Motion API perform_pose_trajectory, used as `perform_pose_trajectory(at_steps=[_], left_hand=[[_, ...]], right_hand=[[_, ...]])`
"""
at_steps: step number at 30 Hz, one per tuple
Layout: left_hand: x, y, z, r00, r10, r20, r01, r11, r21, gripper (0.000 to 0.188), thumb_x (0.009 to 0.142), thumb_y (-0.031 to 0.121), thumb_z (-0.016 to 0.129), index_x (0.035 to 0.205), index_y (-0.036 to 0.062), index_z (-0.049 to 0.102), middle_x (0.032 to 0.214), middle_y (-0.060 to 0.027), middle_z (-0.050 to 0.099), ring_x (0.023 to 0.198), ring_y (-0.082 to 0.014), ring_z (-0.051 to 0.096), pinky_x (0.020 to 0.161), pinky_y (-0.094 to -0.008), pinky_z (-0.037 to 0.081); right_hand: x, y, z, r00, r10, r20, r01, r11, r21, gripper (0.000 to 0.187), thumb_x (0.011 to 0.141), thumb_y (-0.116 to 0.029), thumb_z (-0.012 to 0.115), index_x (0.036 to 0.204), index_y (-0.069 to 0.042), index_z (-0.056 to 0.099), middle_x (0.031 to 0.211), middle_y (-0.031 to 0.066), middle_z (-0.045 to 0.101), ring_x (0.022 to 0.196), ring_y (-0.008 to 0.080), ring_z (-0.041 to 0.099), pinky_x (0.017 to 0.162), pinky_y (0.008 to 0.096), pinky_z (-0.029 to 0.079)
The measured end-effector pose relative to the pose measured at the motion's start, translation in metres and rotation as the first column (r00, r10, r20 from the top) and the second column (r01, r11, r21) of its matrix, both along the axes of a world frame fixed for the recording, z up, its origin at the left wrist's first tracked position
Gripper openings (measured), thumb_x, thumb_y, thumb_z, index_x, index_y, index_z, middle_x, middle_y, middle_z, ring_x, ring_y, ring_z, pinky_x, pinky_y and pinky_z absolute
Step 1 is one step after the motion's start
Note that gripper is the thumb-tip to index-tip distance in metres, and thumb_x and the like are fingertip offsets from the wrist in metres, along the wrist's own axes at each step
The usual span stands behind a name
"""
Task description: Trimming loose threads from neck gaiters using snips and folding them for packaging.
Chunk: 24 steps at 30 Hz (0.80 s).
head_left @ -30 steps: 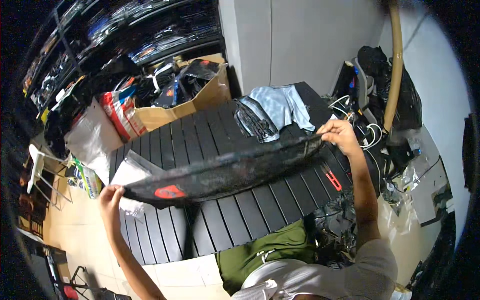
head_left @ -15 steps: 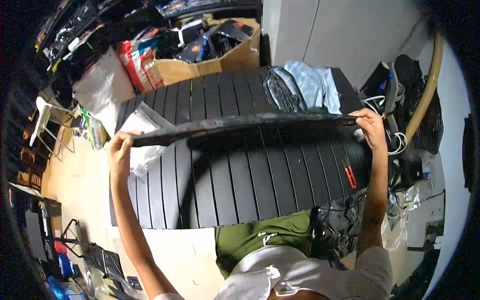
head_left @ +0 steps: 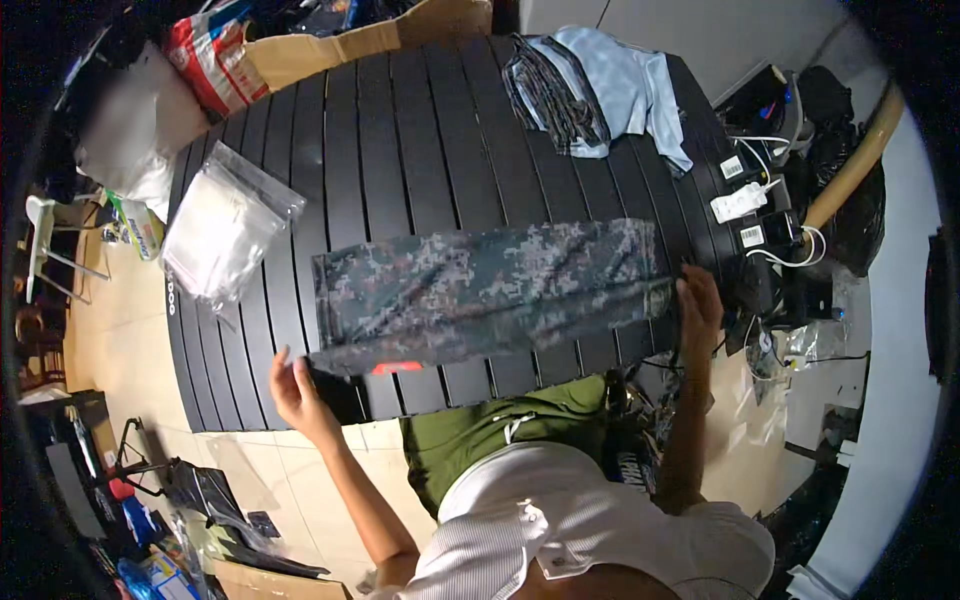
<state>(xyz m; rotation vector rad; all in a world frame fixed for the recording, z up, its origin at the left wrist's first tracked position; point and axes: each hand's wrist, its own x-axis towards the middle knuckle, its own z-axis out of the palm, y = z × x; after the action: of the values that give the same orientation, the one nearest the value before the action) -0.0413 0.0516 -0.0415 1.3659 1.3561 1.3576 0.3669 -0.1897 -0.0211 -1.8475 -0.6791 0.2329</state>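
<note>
A tube-like piece of digital-camouflage cloth (head_left: 480, 285) in dark grey, green and pinkish tones lies spread across the black slatted table (head_left: 400, 160). Its near edge is slightly raised and blurred. At its near left corner is my left hand (head_left: 300, 395), thumb and forefinger apart, close to the fabric but not visibly gripping it. On the right, my right hand (head_left: 700, 310) has its fingertips closed at the cloth's end. A small red patch (head_left: 398, 368) shows at the near edge; whether it belongs to the cloth, I cannot tell.
Clear plastic bags (head_left: 225, 230) lie at the table's left. Folded camouflage pieces (head_left: 560, 95) and light-blue cloth (head_left: 625, 85) rest at the far right. A white power strip (head_left: 740, 203) with cables stands beyond the right edge. A cardboard box (head_left: 340, 45) sits behind the table.
The cloth, earlier stretched edge-on in the air between both hands, now lies flat on the table. Both hands have come down and nearer, and the left fingers have parted. The view has shifted.
</note>
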Motion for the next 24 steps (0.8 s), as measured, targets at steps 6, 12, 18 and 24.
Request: perform_pose_trajectory(at_steps=[6, 12, 18, 24], left_hand=[[0.056, 0.034, 0.029, 0.98, 0.079, -0.181, -0.048, 0.984, 0.173, 0.024, 0.089, 0.014, 0.051, 0.111, 0.0055, 0.054, 0.081, -0.0031, 0.053, 0.066, -0.0065, 0.045, 0.055, -0.019, 0.036], [0.071, 0.078, 0.015, 0.694, -0.093, -0.714, 0.065, 0.996, -0.067, 0.024, 0.087, 0.02, 0.053, 0.108, 0.0073, 0.055, 0.078, -0.0113, 0.06, 0.066, -0.0139, 0.054, 0.064, -0.0261, 0.043], [0.079, 0.094, 0.012, 0.888, -0.134, -0.439, 0.256, 0.939, 0.231, 0.016, 0.088, 0.009, 0.05, 0.1, 0.0008, 0.056, 0.088, -0.0112, 0.062, 0.08, -0.0111, 0.055, 0.075, -0.0243, 0.043], [0.079, 0.107, 0.009, 0.773, -0.11, -0.625, 0.206, 0.975, 0.083, 0.016, 0.087, 0.015, 0.052, 0.099, 0.0053, 0.057, 0.09, -0.0112, 0.062, 0.078, -0.0222, 0.06, 0.07, -0.0282, 0.045]], right_hand=[[0.013, 0.051, -0.025, 0.93, -0.213, 0.298, 0.163, 0.97, 0.182, 0.024, 0.087, -0.017, 0.052, 0.109, -0.006, 0.051, 0.088, 0.0001, 0.053, 0.079, 0.0085, 0.047, 0.069, 0.022, 0.036], [0.007, 0.081, -0.014, 0.932, -0.248, 0.263, 0.281, 0.955, -0.096, 0.023, 0.086, -0.018, 0.054, 0.105, -0.006, 0.052, 0.073, 0.0037, 0.056, 0.07, 0.0124, 0.054, 0.066, 0.0249, 0.04], [0.024, 0.078, -0.01, 0.939, -0.241, 0.245, 0.255, 0.966, -0.028, 0.02, 0.083, -0.015, 0.056, 0.099, -0.004, 0.055, 0.076, 0.0034, 0.06, 0.069, 0.0093, 0.054, 0.064, 0.0226, 0.041], [0.029, 0.083, -0.015, 0.945, -0.217, 0.244, 0.245, 0.965, -0.09, 0.022, 0.082, -0.017, 0.058, 0.1, -0.003, 0.055, 0.077, 0.0041, 0.062, 0.067, 0.0074, 0.054, 0.06, 0.0226, 0.042]])
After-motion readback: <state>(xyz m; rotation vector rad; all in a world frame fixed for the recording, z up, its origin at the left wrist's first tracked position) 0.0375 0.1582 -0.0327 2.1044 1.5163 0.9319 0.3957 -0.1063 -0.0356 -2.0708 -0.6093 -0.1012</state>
